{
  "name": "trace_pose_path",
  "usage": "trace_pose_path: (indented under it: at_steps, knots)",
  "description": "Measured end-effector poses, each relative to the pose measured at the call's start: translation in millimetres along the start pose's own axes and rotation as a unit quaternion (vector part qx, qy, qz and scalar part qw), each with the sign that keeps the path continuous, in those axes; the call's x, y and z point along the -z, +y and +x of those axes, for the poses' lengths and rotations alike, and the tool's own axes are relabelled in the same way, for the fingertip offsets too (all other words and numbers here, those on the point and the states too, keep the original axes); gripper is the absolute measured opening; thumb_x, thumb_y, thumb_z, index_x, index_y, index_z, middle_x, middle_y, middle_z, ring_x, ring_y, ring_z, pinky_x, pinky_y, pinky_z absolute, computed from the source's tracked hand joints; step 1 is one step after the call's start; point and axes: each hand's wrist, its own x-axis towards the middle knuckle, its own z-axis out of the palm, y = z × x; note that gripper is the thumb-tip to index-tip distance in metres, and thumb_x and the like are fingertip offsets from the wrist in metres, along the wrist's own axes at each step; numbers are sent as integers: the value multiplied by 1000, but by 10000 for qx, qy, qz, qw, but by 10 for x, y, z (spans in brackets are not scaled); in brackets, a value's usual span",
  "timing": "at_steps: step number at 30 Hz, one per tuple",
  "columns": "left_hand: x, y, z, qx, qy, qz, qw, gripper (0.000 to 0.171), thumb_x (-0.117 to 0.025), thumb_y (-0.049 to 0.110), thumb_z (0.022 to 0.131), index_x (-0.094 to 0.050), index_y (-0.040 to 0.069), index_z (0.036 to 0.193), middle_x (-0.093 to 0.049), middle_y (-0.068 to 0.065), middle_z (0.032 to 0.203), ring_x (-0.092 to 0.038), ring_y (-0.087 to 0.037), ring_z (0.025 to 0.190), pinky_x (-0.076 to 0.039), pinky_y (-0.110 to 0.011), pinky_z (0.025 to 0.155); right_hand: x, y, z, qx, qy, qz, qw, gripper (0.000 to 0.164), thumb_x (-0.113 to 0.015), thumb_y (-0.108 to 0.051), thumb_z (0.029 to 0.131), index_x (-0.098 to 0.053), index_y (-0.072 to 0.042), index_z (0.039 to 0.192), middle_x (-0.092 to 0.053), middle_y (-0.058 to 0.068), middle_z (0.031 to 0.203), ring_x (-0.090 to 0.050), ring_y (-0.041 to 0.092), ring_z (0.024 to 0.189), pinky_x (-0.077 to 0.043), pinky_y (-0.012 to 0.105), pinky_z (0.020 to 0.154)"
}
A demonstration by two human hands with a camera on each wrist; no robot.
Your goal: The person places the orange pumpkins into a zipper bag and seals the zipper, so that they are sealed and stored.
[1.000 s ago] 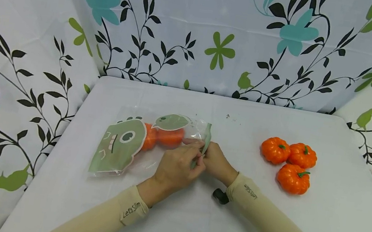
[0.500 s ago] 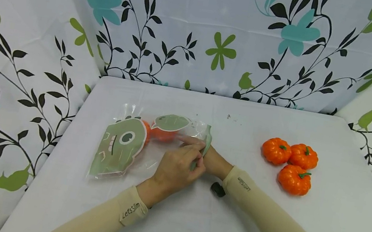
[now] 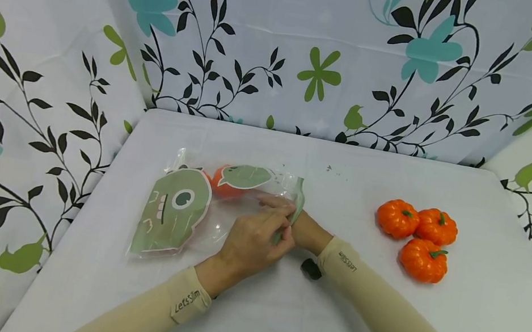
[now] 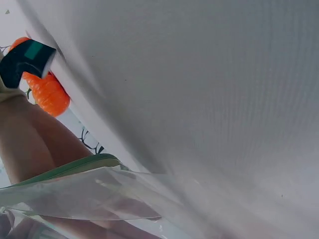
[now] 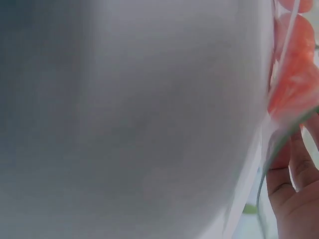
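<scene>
A clear plastic bag (image 3: 171,212) with a green dinosaur print lies on the table, its green-edged mouth facing right. My left hand (image 3: 249,238) pinches the near side of that mouth. Through the opening goes my right hand (image 3: 306,231), fingers extended inside the bag behind the clear film. The right wrist view has these fingers (image 5: 299,169) reaching toward orange pumpkins (image 5: 295,74) in the bag. From above, the pumpkins are partly hidden by the printed leaf and dinosaur. In the left wrist view the green rim (image 4: 84,168) crosses in front of the right hand (image 4: 40,142).
Three small orange toy pumpkins with green stems sit grouped at the right: a left one (image 3: 397,219), a back one (image 3: 436,226) and a front one (image 3: 424,261). A black wrist camera (image 3: 311,268) hangs below the right cuff. Patterned curtains (image 3: 283,48) surround the white table (image 3: 350,328).
My right hand has slid further left into the bag, and the orange pumpkins inside have shifted left and back. The left hand keeps its pinch at the mouth.
</scene>
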Motion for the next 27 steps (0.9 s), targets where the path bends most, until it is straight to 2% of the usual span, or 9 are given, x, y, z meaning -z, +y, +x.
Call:
trace_pose_path:
  at_steps: [2, 6, 9, 14, 19, 22, 27]
  knots:
    - [-4, 1, 4, -19, 16, -22, 10000, 4, -65, 5, 77, -65, 8, 80, -75, -9, 110, -73, -16, 84, -56, -25, 59, 67, 6, -106, -309, 73, 203, 9993, 46, -54, -2, 98, -51, 2, 144, -54, 15, 147, -50, 30, 135, -39, 47, 111]
    - [-8, 0, 9, 4, 19, -61, 10000, 5, -62, 5, 79, -66, 7, 81, -75, -10, 110, -74, -18, 91, -59, -27, 66, 285, 4, -372, -980, 363, 425, 9936, 49, -61, -11, 99, -53, -8, 147, -55, 4, 148, -54, 19, 130, -45, 47, 103]
    - [-11, 0, 9, 65, -14, -107, 9999, 8, -61, 7, 80, -68, 5, 84, -75, -10, 110, -74, -19, 93, -60, -28, 69, 484, -17, -580, -1258, 575, 97, 9903, 56, -70, -24, 96, -52, -15, 148, -55, 0, 146, -57, 19, 125, -49, 49, 97]
    - [-21, 12, 16, 128, -19, -145, 9998, 10, -63, 7, 80, -69, 4, 87, -75, -9, 109, -74, -18, 93, -60, -28, 72, 822, -104, -890, -1606, 896, -513, 9816, 75, -81, -35, 85, -48, -26, 152, -53, -2, 148, -56, 22, 127, -48, 53, 99]
    - [-27, 24, 30, 152, 45, -167, 9997, 11, -64, 5, 78, -68, 4, 87, -75, -9, 107, -74, -17, 93, -60, -28, 72, 1147, -235, -1148, -2149, 1042, -1166, 9640, 93, -88, -44, 75, -41, -33, 155, -43, -3, 156, -42, 29, 140, -40, 64, 104]
    - [-33, 24, 28, 153, 68, -148, 9998, 11, -65, 4, 76, -68, 4, 87, -75, -8, 107, -74, -17, 92, -60, -28, 71, 1317, -327, -1289, -2355, 1131, -1492, 9537, 103, -90, -46, 71, -35, -36, 157, -38, -3, 159, -35, 31, 145, -35, 67, 106]
    - [-43, 22, 21, 183, 46, -143, 9997, 9, -64, 4, 76, -67, 5, 85, -75, -8, 109, -74, -17, 94, -60, -29, 72, 1499, -430, -1562, -2481, 1473, -1725, 9418, 117, -96, -40, 64, -28, -38, 159, -32, 3, 162, -33, 38, 145, -32, 73, 103]
